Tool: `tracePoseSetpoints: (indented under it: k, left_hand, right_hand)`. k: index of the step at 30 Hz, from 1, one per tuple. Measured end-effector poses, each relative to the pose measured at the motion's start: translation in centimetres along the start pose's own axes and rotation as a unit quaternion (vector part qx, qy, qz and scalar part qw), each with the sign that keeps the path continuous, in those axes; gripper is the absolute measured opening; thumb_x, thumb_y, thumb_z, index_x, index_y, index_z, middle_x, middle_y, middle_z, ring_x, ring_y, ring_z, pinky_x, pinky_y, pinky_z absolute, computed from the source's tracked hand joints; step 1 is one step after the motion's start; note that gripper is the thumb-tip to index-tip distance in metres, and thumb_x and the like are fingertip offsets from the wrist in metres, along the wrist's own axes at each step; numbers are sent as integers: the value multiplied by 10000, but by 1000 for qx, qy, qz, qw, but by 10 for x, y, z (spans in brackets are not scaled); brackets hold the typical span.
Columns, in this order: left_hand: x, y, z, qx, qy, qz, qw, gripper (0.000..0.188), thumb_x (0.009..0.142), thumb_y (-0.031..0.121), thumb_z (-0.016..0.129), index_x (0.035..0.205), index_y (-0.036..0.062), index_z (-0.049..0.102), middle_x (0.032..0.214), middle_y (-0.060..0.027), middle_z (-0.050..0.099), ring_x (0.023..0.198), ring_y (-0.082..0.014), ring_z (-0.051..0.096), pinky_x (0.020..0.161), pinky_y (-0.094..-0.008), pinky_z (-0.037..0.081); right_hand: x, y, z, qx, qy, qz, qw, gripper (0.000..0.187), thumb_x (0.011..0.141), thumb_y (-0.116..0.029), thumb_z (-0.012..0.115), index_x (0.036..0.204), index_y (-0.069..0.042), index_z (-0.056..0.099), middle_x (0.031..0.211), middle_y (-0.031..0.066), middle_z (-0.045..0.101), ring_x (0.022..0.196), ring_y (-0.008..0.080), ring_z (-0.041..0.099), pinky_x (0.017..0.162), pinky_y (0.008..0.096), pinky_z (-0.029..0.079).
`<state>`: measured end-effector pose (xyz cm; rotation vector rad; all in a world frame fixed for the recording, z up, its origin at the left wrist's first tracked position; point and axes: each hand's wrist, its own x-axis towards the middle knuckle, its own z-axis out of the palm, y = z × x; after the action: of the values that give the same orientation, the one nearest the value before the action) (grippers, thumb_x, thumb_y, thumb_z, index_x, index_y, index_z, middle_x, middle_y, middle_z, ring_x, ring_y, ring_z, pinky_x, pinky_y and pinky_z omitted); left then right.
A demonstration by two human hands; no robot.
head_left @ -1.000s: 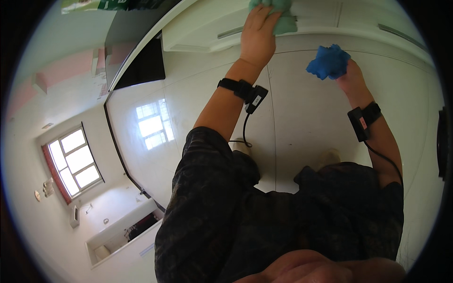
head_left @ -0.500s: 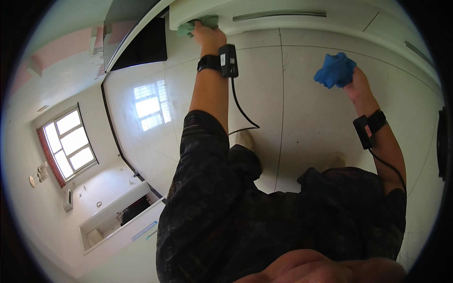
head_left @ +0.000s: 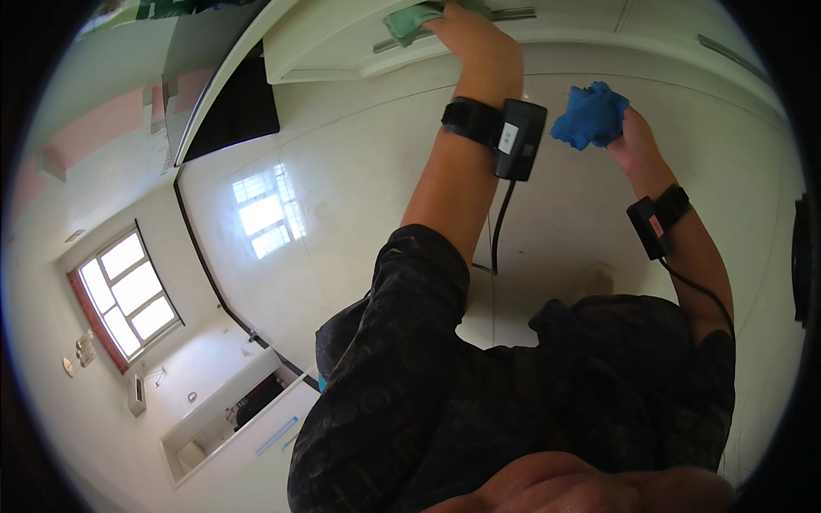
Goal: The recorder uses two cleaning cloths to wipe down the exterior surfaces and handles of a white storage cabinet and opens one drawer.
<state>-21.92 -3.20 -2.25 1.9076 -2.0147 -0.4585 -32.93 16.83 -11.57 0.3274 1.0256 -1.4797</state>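
At the top of the view, my left hand point(head_left: 466, 32) presses a crumpled green cloth point(head_left: 411, 23) against the white cabinet front point(head_left: 329, 51), over a long grey recessed handle point(head_left: 513, 14). Some of its fingers are hidden behind the hand and cloth. My right hand point(head_left: 637, 147) is closed round the edge of a bunched blue cloth point(head_left: 590, 116), held in the air above the floor, apart from the cabinet. Both wrists wear a black strap with a small cabled box.
Pale tiled floor point(head_left: 368, 171) lies beneath my arms, with a window's reflection on it. A black panel point(head_left: 235, 115) stands left of the cabinet. Another grey handle point(head_left: 734, 58) is at the right. My shoe point(head_left: 596, 280) shows below. A window point(head_left: 128, 286) is at the far left.
My left hand has moved right and farther up along the cabinet front with the green cloth. The right hand with the blue cloth has shifted slightly left and up. The view has turned a little.
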Motion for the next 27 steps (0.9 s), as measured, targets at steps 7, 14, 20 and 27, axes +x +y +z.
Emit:
tracePoseSetpoints:
  k: [7,14,20,27]
  left_hand:
    - [-55,65,33,-723,25,-113,681,226,870,108,435,1034,11,557,961,-125,594,876,-244,564,779,-341,444]
    - [-102,105,30,-540,-166,-20,825,240,872,154,457,1033,4,552,895,-121,605,840,-236,571,772,-327,448]
    - [-111,83,25,-766,-306,-215,523,323,827,172,528,1129,57,527,1098,-96,564,1050,-228,536,862,-352,441]
    - [-19,-92,-21,-660,61,-218,716,438,766,238,560,1147,23,538,1107,-106,555,963,-238,527,846,-381,429]
  right_hand:
    - [22,8,-30,46,-20,-22,999,292,960,-216,416,1150,-51,565,1090,68,607,979,194,586,811,334,478]
    - [28,8,-44,12,28,-20,999,276,960,-226,409,1146,-75,546,1081,45,615,921,178,609,773,341,496]
    - [16,8,-31,11,44,-80,996,291,965,-209,388,1171,-59,528,1101,68,607,981,189,588,795,332,488]
    - [4,-2,-20,20,64,-25,997,349,982,-171,320,1237,-7,491,1187,110,564,1062,227,562,929,360,459]
